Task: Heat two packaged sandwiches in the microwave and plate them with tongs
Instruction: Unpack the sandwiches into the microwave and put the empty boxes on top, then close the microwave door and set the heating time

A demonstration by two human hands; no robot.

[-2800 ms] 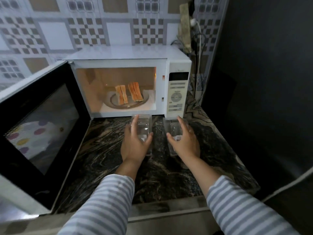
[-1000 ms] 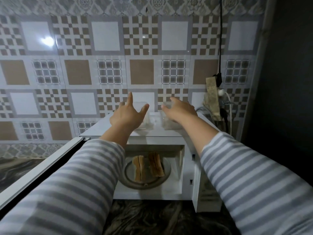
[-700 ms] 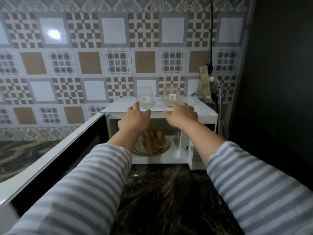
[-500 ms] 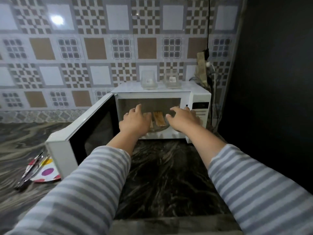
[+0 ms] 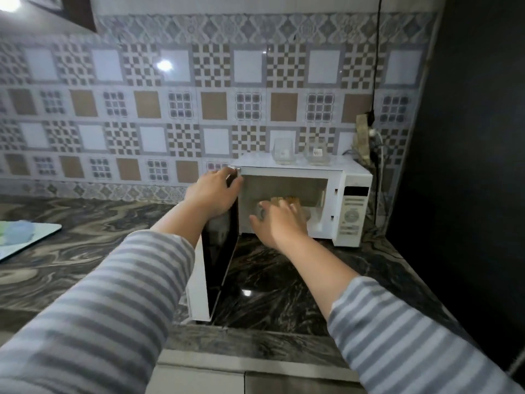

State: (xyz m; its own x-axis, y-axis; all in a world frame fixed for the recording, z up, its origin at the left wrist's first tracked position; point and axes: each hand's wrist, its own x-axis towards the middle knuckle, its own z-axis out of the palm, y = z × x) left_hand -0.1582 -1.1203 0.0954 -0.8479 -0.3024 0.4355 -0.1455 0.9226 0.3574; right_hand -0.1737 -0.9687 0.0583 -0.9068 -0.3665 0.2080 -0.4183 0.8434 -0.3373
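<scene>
Sandwiches (image 5: 285, 199) sit inside the microwave (image 5: 309, 172) just beyond the loose-fingered, empty right hand (image 5: 279, 223), which should clear the opening before the left hand (image 5: 213, 193), gripping the door (image 5: 220, 248), swings it closed.

I am reaching both arms forward in grey-and-white striped sleeves. My left hand (image 5: 211, 193) is gripping the top edge of the microwave door (image 5: 220, 251), fingers curling over it and thumb on the near side. My right hand (image 5: 279, 223) is hovering at the oven opening, palm down, fingers spreading loosely and holding nothing, wrist angling inward from the lower right.
</scene>
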